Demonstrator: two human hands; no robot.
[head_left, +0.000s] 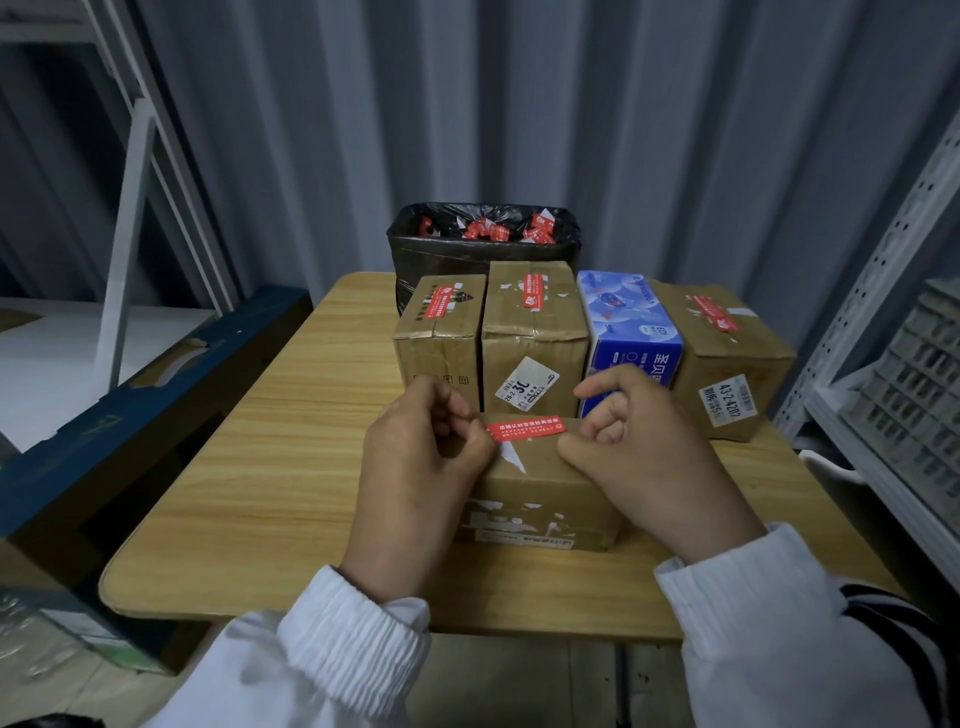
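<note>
Wooden desk (260, 467). Left hand (415, 467) pinches one red sticker (524, 427) on a scuffed brown box (540, 488); right hand (644, 457), clenched, rests on it. Behind: three more boxes (535, 322), one blue carton (631, 322).

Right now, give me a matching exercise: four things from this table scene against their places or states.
1 red seal sticker
2 blue tissue box
3 black-lined bin
4 nearest cardboard box

A second from the right in the back row of boxes
B behind the table, holding red scraps
C pinched by the left hand
D on the table, closest to the person

Pairs: 1-C, 2-A, 3-B, 4-D.
</note>
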